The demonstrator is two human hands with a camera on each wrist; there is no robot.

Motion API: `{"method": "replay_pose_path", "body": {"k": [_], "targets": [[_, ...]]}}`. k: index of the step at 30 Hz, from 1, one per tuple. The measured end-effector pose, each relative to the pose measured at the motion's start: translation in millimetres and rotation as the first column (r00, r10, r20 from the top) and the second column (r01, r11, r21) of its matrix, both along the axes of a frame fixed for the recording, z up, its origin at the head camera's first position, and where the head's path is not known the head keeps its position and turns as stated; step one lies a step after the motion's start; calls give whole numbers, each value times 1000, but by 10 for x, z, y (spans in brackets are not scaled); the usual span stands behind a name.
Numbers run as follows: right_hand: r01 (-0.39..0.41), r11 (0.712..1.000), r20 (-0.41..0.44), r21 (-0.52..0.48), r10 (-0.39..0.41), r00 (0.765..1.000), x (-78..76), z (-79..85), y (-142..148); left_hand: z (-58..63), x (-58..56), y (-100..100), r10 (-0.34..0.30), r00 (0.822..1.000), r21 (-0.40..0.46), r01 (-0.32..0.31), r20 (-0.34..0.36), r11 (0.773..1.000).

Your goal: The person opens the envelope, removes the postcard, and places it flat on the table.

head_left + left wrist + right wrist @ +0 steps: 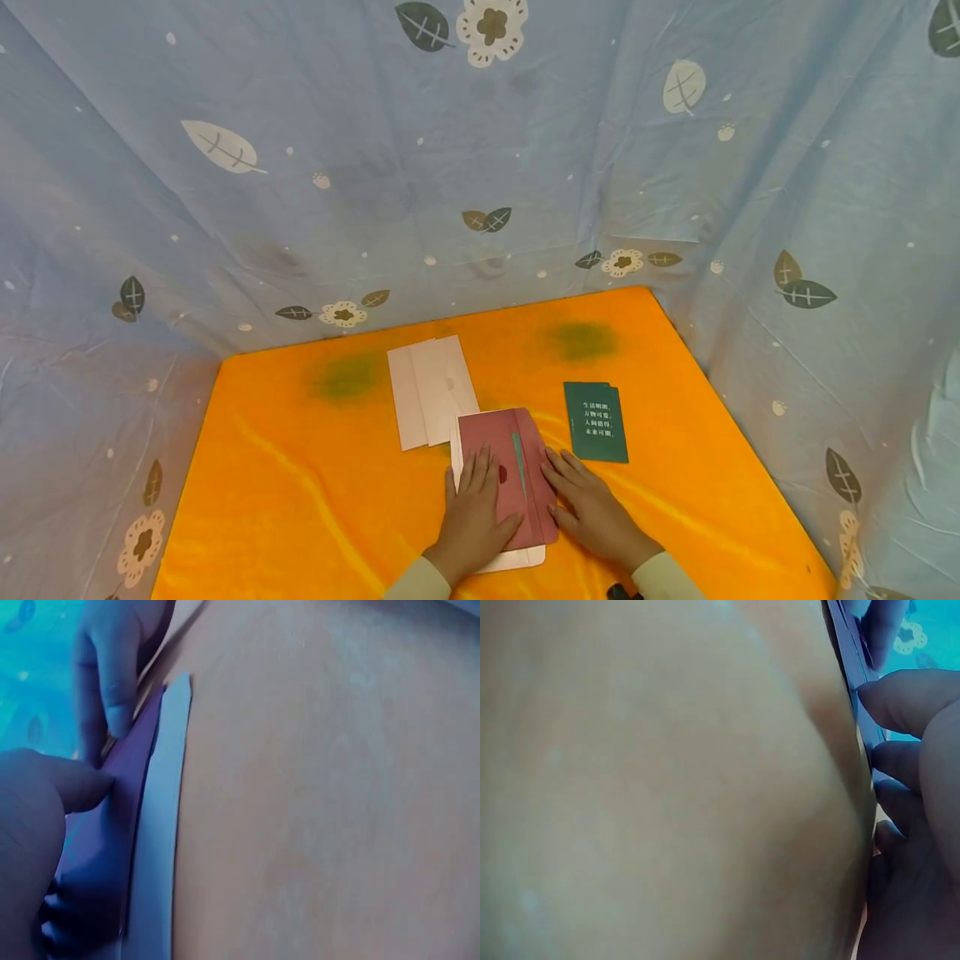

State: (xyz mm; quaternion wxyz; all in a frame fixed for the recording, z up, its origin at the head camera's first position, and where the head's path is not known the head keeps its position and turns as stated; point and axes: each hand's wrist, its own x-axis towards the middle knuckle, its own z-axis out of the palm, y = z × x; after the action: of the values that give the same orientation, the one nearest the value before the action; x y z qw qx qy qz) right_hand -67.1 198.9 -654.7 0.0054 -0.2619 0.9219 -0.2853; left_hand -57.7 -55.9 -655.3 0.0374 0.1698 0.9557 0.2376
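A dark pink envelope lies on the orange table, its flap opened out to the right. A sliver of green card shows along its opening, and a dark red round seal sits beside my fingers. My left hand rests flat on the envelope, fingers spread and pointing away. At the flap's outer edge, the fingertips of my right hand touch with fingers extended. Under the pink envelope a pale envelope sticks out at the bottom and left. The left wrist view shows my left thumb pressing the pink paper.
Two overlapping pale envelopes lie behind and to the left. Green cards with white writing are stacked at the right. A patterned blue cloth walls in the orange table. A small black object is by the right sleeve.
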Motion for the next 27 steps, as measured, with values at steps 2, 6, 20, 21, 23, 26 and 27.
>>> {"method": "replay_pose_path", "body": {"k": [2,6,20,21,23,26,27], "targets": [[-2,1000,4,-6,2,1000,-4,5,2,-19,-1,57,32,999,10,-32,2,999],[-6,1000,1,-22,6,1000,-8,13,4,-58,0,159,87,996,27,-87,6,996],[-11,999,-3,-32,11,1000,-6,-9,4,-117,27,283,171,981,74,-165,-88,984],[-11,999,-3,-32,11,1000,-6,-9,4,-118,27,287,175,981,77,-169,-87,983],[-11,999,-2,-31,11,1000,-7,-10,3,-115,29,296,185,979,82,-177,-89,981],[-8,999,4,-34,8,1000,-6,-6,3,-102,29,306,200,976,90,-193,-89,977],[-7,999,5,-36,8,1000,-6,-4,3,-96,29,309,206,975,93,-197,-90,976]]}}
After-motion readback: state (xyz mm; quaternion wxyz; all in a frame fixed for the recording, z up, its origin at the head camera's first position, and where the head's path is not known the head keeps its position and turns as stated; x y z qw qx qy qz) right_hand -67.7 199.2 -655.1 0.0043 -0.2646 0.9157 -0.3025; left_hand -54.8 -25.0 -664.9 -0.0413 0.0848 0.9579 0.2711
